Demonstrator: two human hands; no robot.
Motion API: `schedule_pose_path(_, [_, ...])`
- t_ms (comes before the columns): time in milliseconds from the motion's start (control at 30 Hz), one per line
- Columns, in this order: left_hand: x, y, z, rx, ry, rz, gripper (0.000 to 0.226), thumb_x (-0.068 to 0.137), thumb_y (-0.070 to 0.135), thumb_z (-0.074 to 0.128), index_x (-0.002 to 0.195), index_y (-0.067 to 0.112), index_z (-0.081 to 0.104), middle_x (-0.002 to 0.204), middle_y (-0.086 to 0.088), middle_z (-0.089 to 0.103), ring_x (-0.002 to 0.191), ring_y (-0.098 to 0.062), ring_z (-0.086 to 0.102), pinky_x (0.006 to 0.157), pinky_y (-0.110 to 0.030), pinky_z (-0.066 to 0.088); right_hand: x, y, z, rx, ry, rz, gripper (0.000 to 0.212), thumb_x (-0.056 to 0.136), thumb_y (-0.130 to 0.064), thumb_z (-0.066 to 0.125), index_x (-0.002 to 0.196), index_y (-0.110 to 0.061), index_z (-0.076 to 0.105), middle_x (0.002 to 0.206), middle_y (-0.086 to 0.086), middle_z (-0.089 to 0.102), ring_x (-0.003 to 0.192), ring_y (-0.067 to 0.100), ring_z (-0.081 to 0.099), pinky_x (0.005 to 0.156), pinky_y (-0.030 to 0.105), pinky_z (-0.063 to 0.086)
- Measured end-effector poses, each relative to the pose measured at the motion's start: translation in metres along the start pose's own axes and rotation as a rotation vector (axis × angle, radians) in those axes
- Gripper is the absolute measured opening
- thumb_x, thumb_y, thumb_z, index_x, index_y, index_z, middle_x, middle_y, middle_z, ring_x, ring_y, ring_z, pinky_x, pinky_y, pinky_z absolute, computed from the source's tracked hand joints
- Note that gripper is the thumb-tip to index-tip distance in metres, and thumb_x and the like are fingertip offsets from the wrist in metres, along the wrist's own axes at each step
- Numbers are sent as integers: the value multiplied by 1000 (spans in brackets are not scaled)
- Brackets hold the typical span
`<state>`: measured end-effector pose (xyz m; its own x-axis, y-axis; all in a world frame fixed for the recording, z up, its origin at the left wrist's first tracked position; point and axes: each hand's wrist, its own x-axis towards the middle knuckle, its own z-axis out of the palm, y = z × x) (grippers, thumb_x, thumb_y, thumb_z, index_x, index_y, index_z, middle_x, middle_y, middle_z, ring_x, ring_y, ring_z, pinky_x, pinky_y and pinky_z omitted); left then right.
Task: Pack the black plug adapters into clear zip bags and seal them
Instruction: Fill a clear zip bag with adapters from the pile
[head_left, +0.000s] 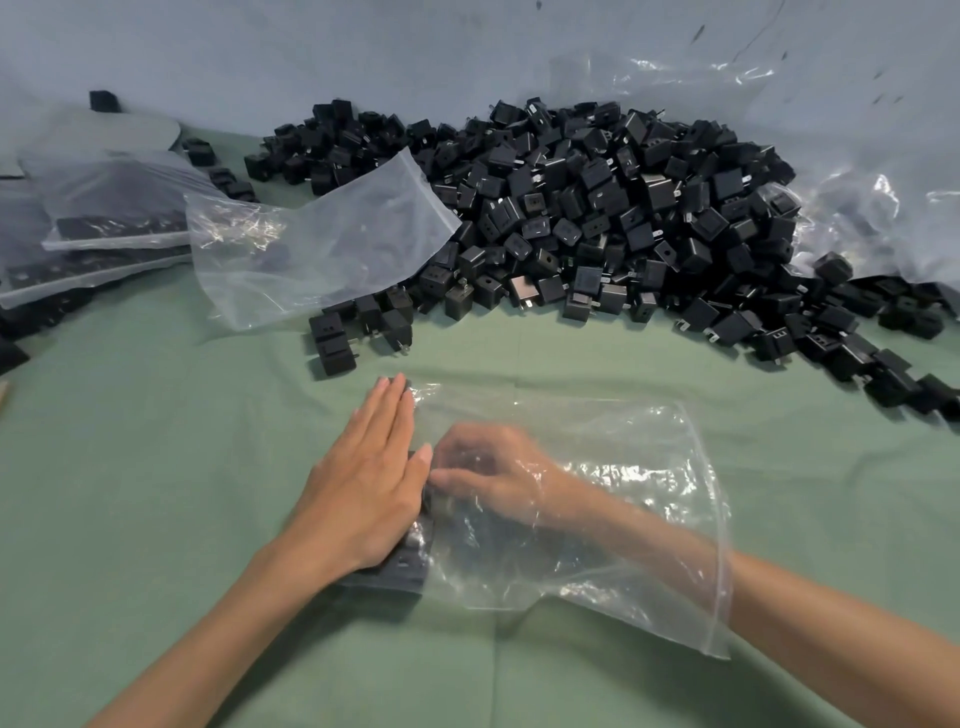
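plastic zip bag (597, 519) lies flat on the green desk (156, 467), mouth to the right, closed end to the left. left hand (371, 488) rests outside on the closed end, fingers (392, 410) straight and together, pressing flat on a row of packed adapters (410, 564) through the film. right hand (493, 467) is inside the bag, forearm through the mouth, fingertips at the same row. it's blurred under the plastic, so cannot tell if those fingers pinch an adapter or just nudge one. loose pile (623, 208) of black plug adapters sits behind the bag. spare empty bag (322, 244) leans on the pile's left edge; filled bags (114, 223) are stacked far left.

step looks like lining adapters against the closed end; early on, bag mostly empty. to do it well: left palm down as a stop so the row doesn't tip, each piece slid flush beside its neighbour, prongs all one way, no gaps. leave the mouth slack so the wrist doesn't drag the film and shift the row. risk: prongs snag the plastic, or the row buckles if pushed hard.
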<state>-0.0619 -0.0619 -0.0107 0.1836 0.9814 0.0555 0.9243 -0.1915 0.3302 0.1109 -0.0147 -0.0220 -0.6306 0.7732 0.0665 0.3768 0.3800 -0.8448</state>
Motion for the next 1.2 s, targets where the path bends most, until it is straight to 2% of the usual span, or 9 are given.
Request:
schedule_pose_path(167, [-1,2,0,147,-65,-12,74,75,51,-22,139,14,-25,153,-1,-29,139,-10,-32,115,-31,-18,-3,6,8,-189,59,-156,19,87,-46,59,88,-27,61,81,-24,53,72,-7,53,66,11,42])
schedule_pose_path(267, [0,2,0,176,-66,-8,72,85,51,-18,144,9,-22,155,-5,-28,141,-13,-30,115,-28,-16,-3,8,6,-206,32,-184,29,82,-61,58,94,-34,54,89,-23,51,79,-6,53,71,17,46])
schedule_pose_path(333, [1,2,-1,196,-68,-12,68,95,46,-4,149,6,-15,156,-7,-26,142,-14,-28,116,-28,-14,-4,6,4,-234,-15,-186,38,71,-70,62,92,-39,50,89,-26,47,81,-11,51,71,10,42])
schedule_pose_path(467, [1,3,-3,188,-63,-5,65,98,42,7,150,7,-12,157,-6,-25,142,-13,-27,113,-24,-17,-1,1,12,-326,-1,-170,51,61,-56,76,86,-17,56,85,-14,46,69,-4,43,61,10,34])
schedule_pose_path(600, [1,3,-3,204,-82,-13,66,96,43,3,149,7,-16,156,-5,-27,142,-12,-28,114,-25,-17,1,-3,18,-275,37,-78,27,71,-20,80,78,-14,55,75,-14,42,61,-3,43,56,6,35])
schedule_pose_path(767, [2,3,-2,195,-74,-6,67,95,44,3,149,8,-15,156,-5,-27,142,-13,-28,114,-26,-16,0,-6,9,-301,-41,-84,33,75,-35,79,83,-10,61,80,-7,49,64,4,43,59,11,34])
schedule_pose_path(1000, [3,0,0,209,-96,-7,67,95,44,4,147,7,-17,155,-7,-29,141,-14,-30,117,-29,-13,12,-10,6,-335,-84,-55,23,89,-17,67,77,1,59,73,-3,42,67,17,42,63,27,29])
schedule_pose_path(1100, [2,0,1,219,-73,-8,68,95,44,3,148,7,-15,156,-7,-27,142,-14,-28,117,-29,-12,7,-12,-4,-302,-178,-71,34,82,-29,74,88,2,59,82,0,47,72,15,46,67,29,39])
schedule_pose_path(1200, [2,1,2,226,-49,-5,67,96,43,4,150,7,-13,157,-6,-25,143,-13,-26,115,-27,-15,-6,-14,-5,-266,-221,-84,64,63,-63,72,96,-10,58,92,-5,49,79,11,50,73,24,44])
